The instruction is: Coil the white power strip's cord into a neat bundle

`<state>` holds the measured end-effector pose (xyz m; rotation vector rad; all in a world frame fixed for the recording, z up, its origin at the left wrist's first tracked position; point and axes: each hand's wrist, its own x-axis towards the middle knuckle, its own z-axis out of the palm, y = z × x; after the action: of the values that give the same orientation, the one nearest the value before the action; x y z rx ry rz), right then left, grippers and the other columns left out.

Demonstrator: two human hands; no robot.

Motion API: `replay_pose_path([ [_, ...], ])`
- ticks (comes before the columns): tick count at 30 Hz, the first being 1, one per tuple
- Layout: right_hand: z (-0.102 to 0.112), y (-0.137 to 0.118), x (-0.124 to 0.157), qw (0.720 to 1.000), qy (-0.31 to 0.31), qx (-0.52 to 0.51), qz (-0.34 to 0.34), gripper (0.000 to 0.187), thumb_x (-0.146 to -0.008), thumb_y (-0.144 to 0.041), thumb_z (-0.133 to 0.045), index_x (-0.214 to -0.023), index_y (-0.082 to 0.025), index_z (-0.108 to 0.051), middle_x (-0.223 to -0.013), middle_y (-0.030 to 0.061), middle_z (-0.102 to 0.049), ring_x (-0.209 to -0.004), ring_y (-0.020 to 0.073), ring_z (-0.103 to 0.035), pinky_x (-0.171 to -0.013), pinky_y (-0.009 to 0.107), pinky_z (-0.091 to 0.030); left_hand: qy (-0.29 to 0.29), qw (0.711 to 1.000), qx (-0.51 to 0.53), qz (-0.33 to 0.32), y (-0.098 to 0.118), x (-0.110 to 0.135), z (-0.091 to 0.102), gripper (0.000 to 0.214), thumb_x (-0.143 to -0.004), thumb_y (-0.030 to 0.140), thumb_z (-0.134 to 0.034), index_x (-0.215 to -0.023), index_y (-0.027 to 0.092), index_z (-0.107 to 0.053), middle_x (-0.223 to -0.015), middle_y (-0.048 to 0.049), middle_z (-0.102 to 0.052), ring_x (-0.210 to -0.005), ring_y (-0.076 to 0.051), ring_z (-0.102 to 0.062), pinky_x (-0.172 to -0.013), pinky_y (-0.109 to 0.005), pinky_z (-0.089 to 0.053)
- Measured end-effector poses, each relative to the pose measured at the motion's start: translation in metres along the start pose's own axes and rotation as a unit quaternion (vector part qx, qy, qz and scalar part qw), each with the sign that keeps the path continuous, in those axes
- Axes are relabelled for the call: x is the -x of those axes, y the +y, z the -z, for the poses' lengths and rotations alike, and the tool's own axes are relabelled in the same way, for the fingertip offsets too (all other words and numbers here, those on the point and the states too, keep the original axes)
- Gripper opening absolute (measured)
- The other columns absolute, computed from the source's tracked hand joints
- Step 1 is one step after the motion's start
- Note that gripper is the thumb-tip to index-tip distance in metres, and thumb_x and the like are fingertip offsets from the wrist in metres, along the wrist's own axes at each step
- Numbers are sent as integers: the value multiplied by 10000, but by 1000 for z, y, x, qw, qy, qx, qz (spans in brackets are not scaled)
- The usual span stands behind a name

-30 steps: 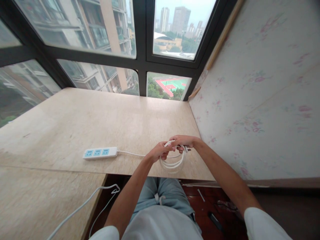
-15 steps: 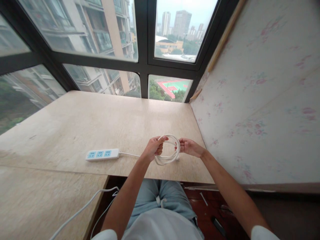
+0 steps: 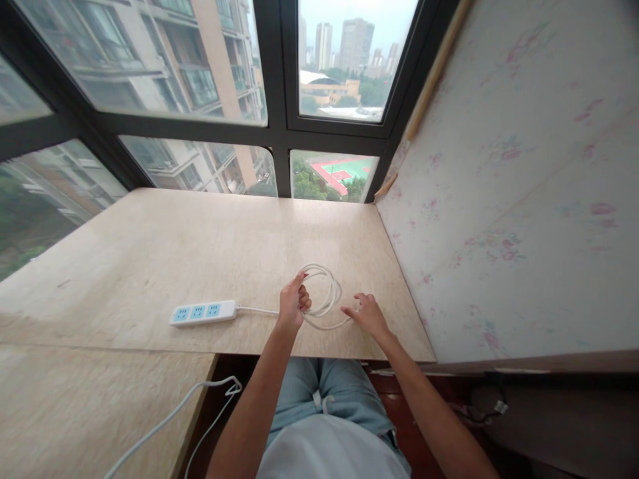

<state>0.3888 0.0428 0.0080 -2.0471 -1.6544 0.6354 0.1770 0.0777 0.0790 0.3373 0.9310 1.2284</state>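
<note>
My left hand (image 3: pixel 293 303) is closed around one side of a coiled white cable (image 3: pixel 333 293), whose loops hang to the right of my fist. From the coil the cable runs left to a white power strip (image 3: pixel 204 313) with blue socket faces, lying on the wooden surface. My right hand (image 3: pixel 368 315) is just right of the coil, its thumb and fingers curved and apart. One loose length of cable curves below the coil and reaches this hand. The cable's far end is hidden by the hand.
The pale wooden surface (image 3: pixel 200 239) extends to the dark window frame (image 3: pixel 194 130). A floral-papered wall (image 3: pixel 499 199) stands on the right. Another white cable (image 3: pixel 174 409) crosses the lower left board and drops over its edge. Beneath the front edge is a dark red floor.
The coil and my left hand have shifted slightly left. My right hand has moved away from the coil's side and turned palm down. A lower length of cable now hangs apart from the loops.
</note>
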Motion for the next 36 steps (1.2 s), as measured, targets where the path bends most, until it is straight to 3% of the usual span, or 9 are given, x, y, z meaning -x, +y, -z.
replay_pose_path([
  [5, 7, -15, 9, 979, -36, 188, -64, 515, -778, -528, -634, -1104, -132, -589, -1093, 231, -593, -1039, 354, -588, -811, 409, -452, 67, 997, 33, -34, -7, 3, 10, 431, -598, 470, -789, -787, 152, -569, -422, 152, -221, -313, -3, -188, -344, -167, -118],
  [9, 9, -7, 6, 988, -83, 93, -91, 466, -738, -447, -668, -1060, -118, -593, -949, 207, -671, -960, 351, -640, -787, 417, -467, 82, 995, 54, -35, -7, 6, 17, 364, -631, 426, -753, -741, 168, -521, -411, 148, -234, -310, -10, -207, -348, -172, -150],
  [15, 12, -4, 4, 996, 27, -86, -25, 338, -736, -264, -626, -1058, -168, -587, -1114, 129, -646, -1004, 236, -632, -869, 350, -494, 86, 991, 97, -28, -14, 8, 23, 350, -659, 407, -709, -702, 194, -435, -419, 139, -301, -312, -19, -268, -373, -180, -220],
  [17, 15, -10, 6, 961, 102, -258, -1, 397, -725, -292, -660, -1092, -183, -556, -1128, 109, -632, -992, 218, -636, -854, 356, -519, 76, 991, 106, -19, -17, 10, 24, 330, -657, 392, -710, -720, 191, -457, -422, 131, -334, -327, -33, -327, -394, -186, -270],
  [19, 20, -19, 8, 894, 152, -422, 11, 463, -674, -297, -739, -1083, -202, -542, -1088, 80, -641, -964, 201, -648, -841, 355, -532, 53, 992, 118, 0, -19, 12, 25, 273, -675, 367, -688, -749, 177, -506, -423, 118, -369, -346, -48, -374, -421, -199, -320],
  [22, 33, -38, 5, 822, 161, -546, 20, 510, -617, -267, -813, -1055, -219, -556, -1092, 55, -647, -996, 186, -648, -861, 338, -531, 10, 990, 131, 51, -20, 14, 28, 205, -716, 335, -631, -768, 146, -573, -418, 99, -399, -349, -56, -379, -444, -220, -362],
  [28, 62, -86, -1, 777, 65, -623, 71, 436, -616, -244, -829, -1015, -237, -654, -1066, 27, -681, -1063, 207, -639, -936, 378, -521, -4, 985, 157, 73, -26, 17, 29, 169, -793, 269, -590, -822, 105, -617, -478, 49, -494, -408, -73, -462, -474, -221, -413],
  [32, 77, -115, 2, 789, -27, -608, 86, 447, -587, -217, -849, -1004, -231, -688, -1032, 32, -700, -902, 213, -697, -804, 365, -577, 18, 980, 196, 28, -36, 20, 29, 152, -801, 247, -656, -871, 124, -599, -558, 25, -567, -498, -88, -548, -560, -226, -475],
  [36, 78, -131, -8, 822, -94, -553, 97, 449, -631, -259, -831, -1054, -217, -687, -956, 37, -715, -708, 195, -712, -613, 314, -578, -33, 978, 197, 53, -39, 23, 32, 159, -822, 250, -659, -902, 122, -608, -618, -14, -625, -568, -133, -609, -617, -281, -512],
])
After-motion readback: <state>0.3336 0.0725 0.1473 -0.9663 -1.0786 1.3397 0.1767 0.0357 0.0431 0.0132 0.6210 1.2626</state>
